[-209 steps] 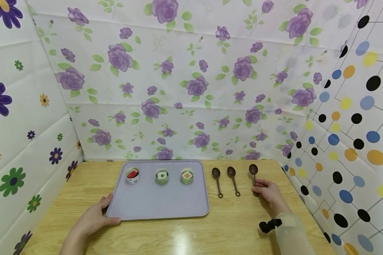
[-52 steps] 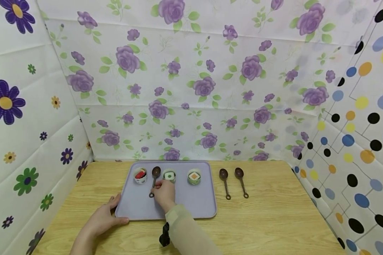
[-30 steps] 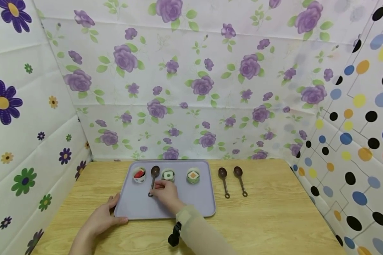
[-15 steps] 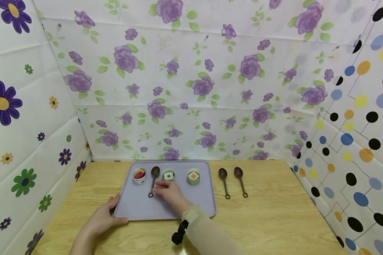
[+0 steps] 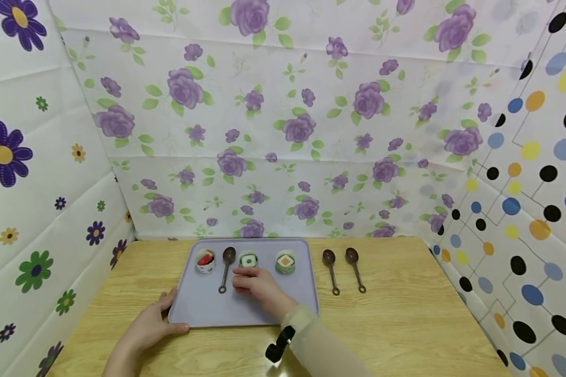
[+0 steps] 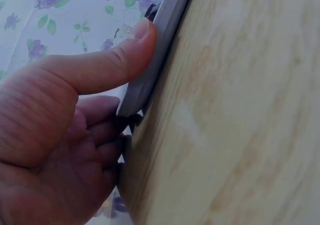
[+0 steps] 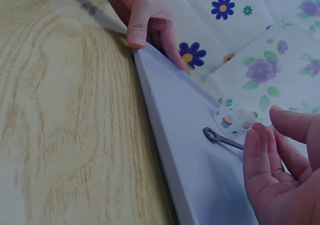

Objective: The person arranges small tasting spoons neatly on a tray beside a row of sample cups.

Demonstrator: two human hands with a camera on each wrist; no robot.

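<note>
My left hand (image 5: 151, 322) grips the near left corner of the lavender tray (image 5: 207, 314), thumb on its front edge and fingers along its left side. In the left wrist view the thumb lies against the tray's rim (image 6: 145, 85). A brown spoon (image 5: 225, 272) lies on the tray, bowl away from me, between a cup with a red piece (image 5: 205, 262) and a green cup with a white, green-centred piece (image 5: 248, 259). Just right of the spoon hovers my right hand (image 5: 261, 288), its relaxed fingers holding nothing. The right wrist view shows the spoon's ring-ended handle (image 7: 220, 137) beyond these fingers.
Another green cup, with an orange-diamond piece (image 5: 285, 262), stands toward the tray's right side. On the wooden table (image 5: 382, 324) to the right lie two more brown spoons, a nearer-tray one (image 5: 332, 272) and a farther one (image 5: 356, 269). Patterned cloth walls (image 5: 287, 125) enclose the table.
My right hand took the rightmost spoon from the table, set it on the tray between two cups, let go and drew back to the right. My left hand stayed at the tray corner.
</note>
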